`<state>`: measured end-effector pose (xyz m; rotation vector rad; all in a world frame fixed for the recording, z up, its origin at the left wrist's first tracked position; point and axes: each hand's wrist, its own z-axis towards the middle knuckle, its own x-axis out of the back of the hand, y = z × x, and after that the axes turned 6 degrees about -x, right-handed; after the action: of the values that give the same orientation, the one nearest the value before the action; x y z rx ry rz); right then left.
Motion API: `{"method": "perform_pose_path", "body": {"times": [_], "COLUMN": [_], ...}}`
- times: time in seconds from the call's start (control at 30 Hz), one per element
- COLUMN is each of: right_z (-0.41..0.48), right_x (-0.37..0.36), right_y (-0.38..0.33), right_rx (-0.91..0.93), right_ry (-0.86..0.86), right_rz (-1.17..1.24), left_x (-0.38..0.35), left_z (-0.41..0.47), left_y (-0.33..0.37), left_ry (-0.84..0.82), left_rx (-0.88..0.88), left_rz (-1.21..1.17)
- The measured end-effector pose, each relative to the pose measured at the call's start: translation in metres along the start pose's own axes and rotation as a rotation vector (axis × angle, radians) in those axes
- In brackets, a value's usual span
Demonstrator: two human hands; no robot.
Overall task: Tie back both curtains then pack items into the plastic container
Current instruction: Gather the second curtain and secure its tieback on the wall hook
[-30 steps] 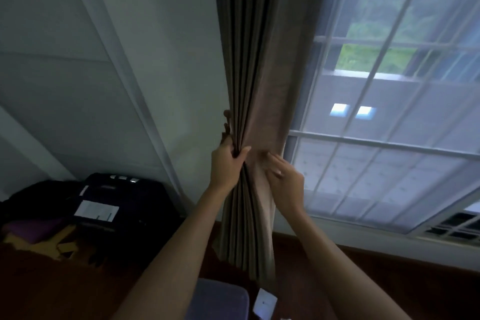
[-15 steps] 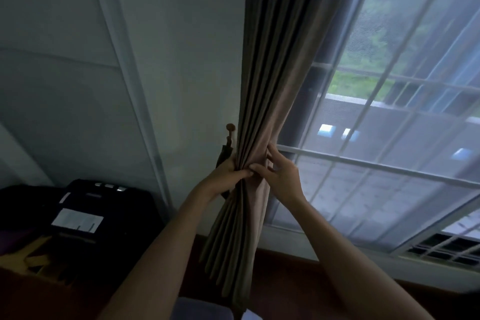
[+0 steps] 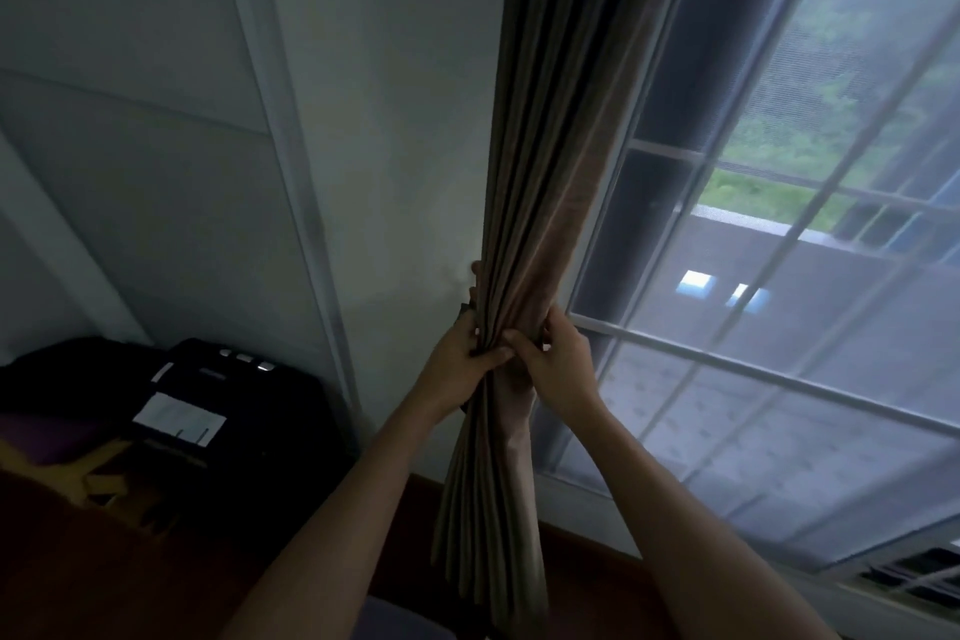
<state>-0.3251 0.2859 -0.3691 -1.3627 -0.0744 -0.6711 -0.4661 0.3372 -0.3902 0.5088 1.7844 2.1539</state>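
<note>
Brown curtain (image 3: pixel 535 182) hangs in narrow folds straight above the two hands and it falls further below them, between the forearms, down to the low edge of the view. Both hands hold it at the same height, where the folds are gathered into one tight bundle. The left hand (image 3: pixel 460 361) grips the bundle from its left side, with the fingers going behind the cloth and the thumb lying across the front. The right hand (image 3: pixel 561 369) grips it from the right side; its fingers are curled around the outer edge of the cloth and its thumb comes to the front, very close to the left thumb. Just above the left hand a small round knob (image 3: pixel 475 269) shows from behind the curtain, on the wall (image 3: pixel 374 130). Something dark and narrow is seen at the fingers of the left hand, but I cannot tell what it is. To the right of the right hand is the window (image 3: pixel 779 379), with pale bars and a thin light veil over the glass; green plants are seen outside, high above the hands. To the left of the left hand and lower, a black case (image 3: pixel 244 431) with a white label (image 3: pixel 179 418) stands close to the wall.
</note>
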Motion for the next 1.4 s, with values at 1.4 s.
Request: {"method": "perform_pose_path", "body": {"times": [1.4], "right_z": [-0.009], "right_x": [-0.010], "right_y": [0.002], "right_rx": [-0.197], "right_ry": [0.241], "right_rz": [-0.276], "left_x": [0.039], "left_z": [0.042], "left_y": [-0.067], "left_ry": [0.235], "left_rx": [0.199], "left_rz": [0.352]}}
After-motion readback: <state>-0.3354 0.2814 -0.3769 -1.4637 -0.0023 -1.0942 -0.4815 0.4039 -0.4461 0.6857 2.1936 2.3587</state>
